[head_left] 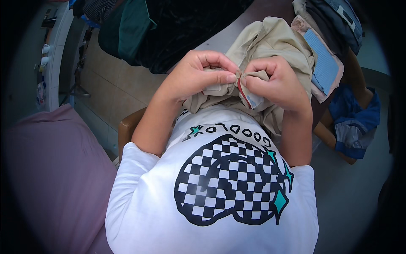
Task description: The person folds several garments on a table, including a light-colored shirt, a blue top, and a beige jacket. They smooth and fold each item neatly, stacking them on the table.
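Both hands meet over a beige cloth garment point(270, 38) that lies bunched in my lap and up onto the table. My left hand point(198, 74) pinches a fold of it between thumb and forefinger. Right beside it, my right hand point(277, 80) grips the same fabric, thumb pressed against the curled fingers. A strip of red trim point(242, 91) runs down from between the fingertips, with a whitish lining piece point(253, 100) beside it. Whether a needle or thread is between the fingertips is too small to tell.
Dark velvety cloth and green fabric point(133, 31) lie at the far left. A folded blue cloth point(321, 59) rests on pink material to the right, near dark garments point(338, 21). Blue clothing point(355, 114) hangs over a wooden chair at right. Mauve cloth point(59, 178) covers something at left.
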Tool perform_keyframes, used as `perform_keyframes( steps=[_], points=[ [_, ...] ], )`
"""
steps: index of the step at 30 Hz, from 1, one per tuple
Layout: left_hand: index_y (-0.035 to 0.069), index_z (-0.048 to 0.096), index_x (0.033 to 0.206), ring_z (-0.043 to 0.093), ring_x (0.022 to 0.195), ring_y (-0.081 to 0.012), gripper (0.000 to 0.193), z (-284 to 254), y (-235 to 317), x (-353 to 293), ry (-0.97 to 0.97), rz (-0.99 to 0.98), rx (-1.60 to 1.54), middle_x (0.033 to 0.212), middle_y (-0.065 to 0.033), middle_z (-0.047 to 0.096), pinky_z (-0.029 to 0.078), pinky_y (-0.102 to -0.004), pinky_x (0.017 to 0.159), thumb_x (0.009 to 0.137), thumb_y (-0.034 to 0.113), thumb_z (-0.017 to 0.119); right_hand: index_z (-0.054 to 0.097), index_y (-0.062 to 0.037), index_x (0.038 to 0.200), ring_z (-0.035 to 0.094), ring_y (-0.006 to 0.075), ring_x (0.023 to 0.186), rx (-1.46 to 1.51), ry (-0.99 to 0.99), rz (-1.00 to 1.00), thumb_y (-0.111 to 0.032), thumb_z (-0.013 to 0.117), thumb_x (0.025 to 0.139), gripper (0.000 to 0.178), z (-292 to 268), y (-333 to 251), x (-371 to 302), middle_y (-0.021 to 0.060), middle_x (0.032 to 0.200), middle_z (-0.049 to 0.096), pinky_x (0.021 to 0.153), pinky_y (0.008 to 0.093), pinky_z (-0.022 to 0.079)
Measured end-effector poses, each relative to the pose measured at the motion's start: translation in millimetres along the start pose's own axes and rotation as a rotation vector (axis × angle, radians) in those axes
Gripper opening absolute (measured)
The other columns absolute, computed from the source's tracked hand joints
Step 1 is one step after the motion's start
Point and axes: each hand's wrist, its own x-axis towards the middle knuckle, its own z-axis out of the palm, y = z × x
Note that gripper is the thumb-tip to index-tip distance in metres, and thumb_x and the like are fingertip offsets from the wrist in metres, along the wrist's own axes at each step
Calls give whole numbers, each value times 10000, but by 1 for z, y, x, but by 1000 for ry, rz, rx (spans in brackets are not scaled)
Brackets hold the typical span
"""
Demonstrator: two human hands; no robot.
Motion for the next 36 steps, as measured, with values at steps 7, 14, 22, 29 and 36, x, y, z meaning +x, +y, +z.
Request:
perform_keyframes(
  steps=[7,14,22,29,36],
  points=[
    [-13,663,947,636,778,-94,162,2,0,-3,15,18,-142,904,-75,683,517,-212,702,795,17,712,650,-13,707,424,4,540,40,-40,51,-84,611,747,91,-2,-10,-2,-62,593,524,472,188,314],
    [-24,650,943,653,810,-131,174,4,4,-6,-85,43,-340,919,-105,681,535,-250,757,791,24,718,669,4,739,464,5,566,93,-108,-21,-69,631,750,83,0,-21,-9,-44,624,583,499,178,356],
    [-20,662,925,651,802,-125,156,7,13,-10,-37,82,-52,910,-100,686,531,-241,735,790,27,723,652,9,703,488,18,545,20,-63,-43,-46,609,741,79,1,-26,-14,-19,596,591,494,184,375],
    [-11,666,928,644,795,-110,149,11,18,-10,26,101,2,900,-91,686,523,-233,715,797,35,720,641,10,700,494,22,543,5,-56,-61,-43,598,744,82,2,-25,-14,-6,598,596,496,185,384],
    [-7,663,929,637,787,-105,129,13,17,-12,50,90,-36,898,-81,682,514,-226,714,817,41,705,629,11,700,493,21,557,55,-79,-35,-45,593,752,85,2,-25,-13,-19,604,586,505,187,390]
  ],
)
